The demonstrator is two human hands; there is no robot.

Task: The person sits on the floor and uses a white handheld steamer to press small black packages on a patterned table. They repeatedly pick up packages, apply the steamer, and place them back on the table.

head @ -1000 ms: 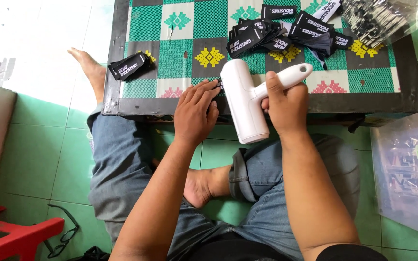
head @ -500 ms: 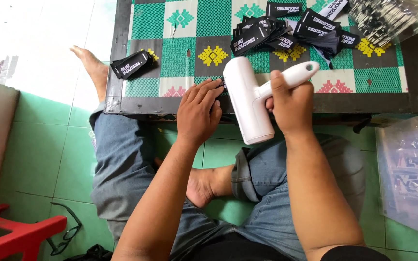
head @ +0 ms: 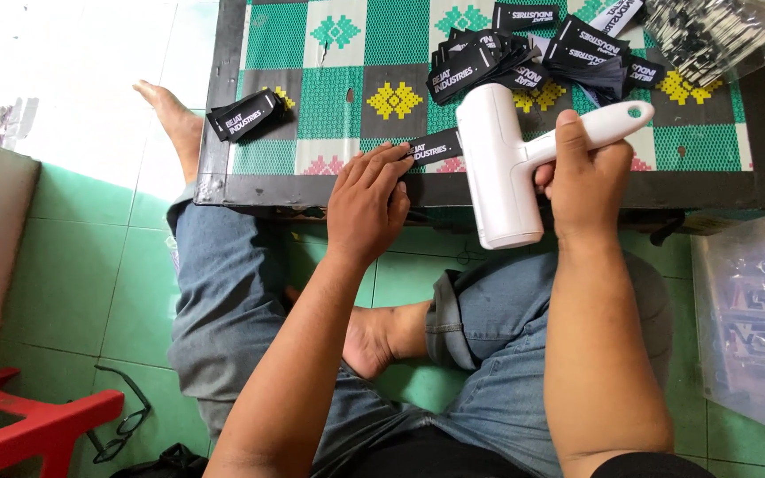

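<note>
Left hand (head: 367, 199) flat, fingertips pinning black label (head: 434, 148); right hand (head: 583, 173) gripping white roller (head: 506, 168).

We take this for a small home workshop: just beyond the fingers (head: 374, 168) a low table (head: 489, 188) with a patterned mat holds heaps of black woven labels (head: 524, 53), above green floor tiles (head: 64, 283) where someone sits cross-legged.

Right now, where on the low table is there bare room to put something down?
Free: the patterned mat between the small label stack at the left edge and the label pile. Crowded: the right half, with the pile, the white roller, and both hands at the near edge.
</note>
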